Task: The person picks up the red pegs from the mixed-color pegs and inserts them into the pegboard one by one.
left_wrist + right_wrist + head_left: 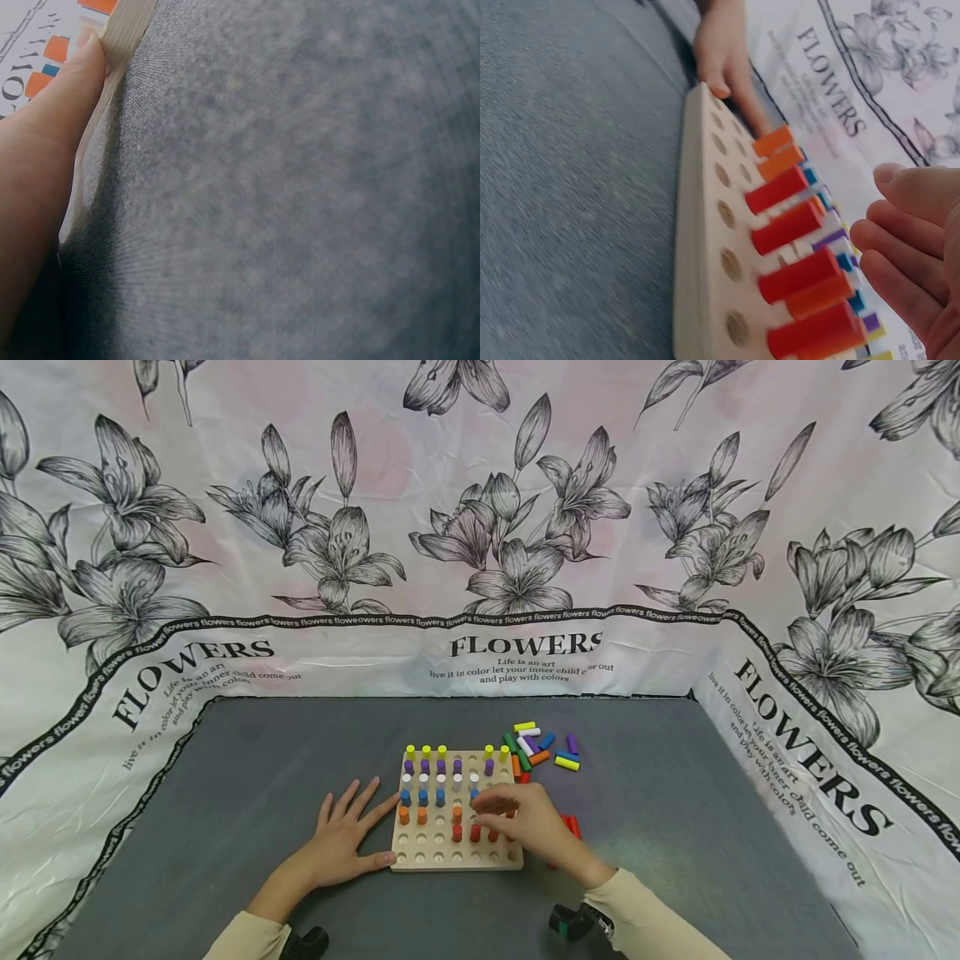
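A wooden pegboard (pixel 457 865) lies on the grey table, with coloured pegs upright in rows: yellow at the back, then purple, white, blue, orange and red. Bare holes show along its front row. My left hand (pixel 341 847) is spread flat beside the board, its thumb and index fingertip at the board's left edge. Over the right part of the board hovers my right hand (pixel 525 817), hiding some pegs. In the right wrist view, that hand (pixel 922 247) has loosely bent fingers apart from the thumb, no peg visible between them, above red pegs (pixel 810 277).
Loose pegs (pixel 540 757) of several colours lie heaped beyond the board's back right corner. More red pegs (pixel 573 827) lie right of the board, partly behind the right hand. A flower-printed cloth (pixel 517 660) borders the table at the back and sides.
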Motion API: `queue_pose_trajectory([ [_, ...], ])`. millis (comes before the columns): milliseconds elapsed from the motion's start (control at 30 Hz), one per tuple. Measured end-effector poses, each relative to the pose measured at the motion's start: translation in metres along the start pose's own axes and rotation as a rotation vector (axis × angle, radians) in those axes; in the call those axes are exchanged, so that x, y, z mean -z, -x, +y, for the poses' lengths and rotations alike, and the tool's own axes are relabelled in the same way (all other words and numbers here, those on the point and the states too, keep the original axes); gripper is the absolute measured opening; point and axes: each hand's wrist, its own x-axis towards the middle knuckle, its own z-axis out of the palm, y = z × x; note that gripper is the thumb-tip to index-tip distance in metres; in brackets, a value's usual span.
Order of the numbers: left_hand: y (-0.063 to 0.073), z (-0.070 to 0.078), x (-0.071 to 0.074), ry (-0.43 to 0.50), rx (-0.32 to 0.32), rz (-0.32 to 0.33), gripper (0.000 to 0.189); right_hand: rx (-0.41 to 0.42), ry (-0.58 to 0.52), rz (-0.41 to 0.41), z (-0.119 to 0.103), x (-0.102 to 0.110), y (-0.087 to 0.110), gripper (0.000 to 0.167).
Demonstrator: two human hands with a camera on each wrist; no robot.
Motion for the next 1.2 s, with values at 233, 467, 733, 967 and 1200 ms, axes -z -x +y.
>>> queue_pose_trajectory([
  [233,0.001,0.001,0.002,0.007,-0.003,-0.004,0.087,-0.066,-0.033,-0.022,0.002,0.023,0.0,0.027],
  [467,0.001,0.002,0.003,0.021,0.0,-0.01,0.086,-0.138,0.038,-0.061,0.008,0.05,0.0,0.029],
  [733,0.001,0.001,0.002,0.036,-0.024,0.021,0.086,-0.205,0.093,-0.087,0.022,0.073,0.002,0.031],
  [967,0.001,0.001,0.002,0.026,0.001,-0.007,0.086,-0.228,0.111,-0.131,0.041,0.086,0.005,0.029],
  [1200,0.0,0.001,0.003,0.015,0.004,-0.011,0.086,-0.314,0.086,-0.212,0.061,0.094,0.005,0.029],
])
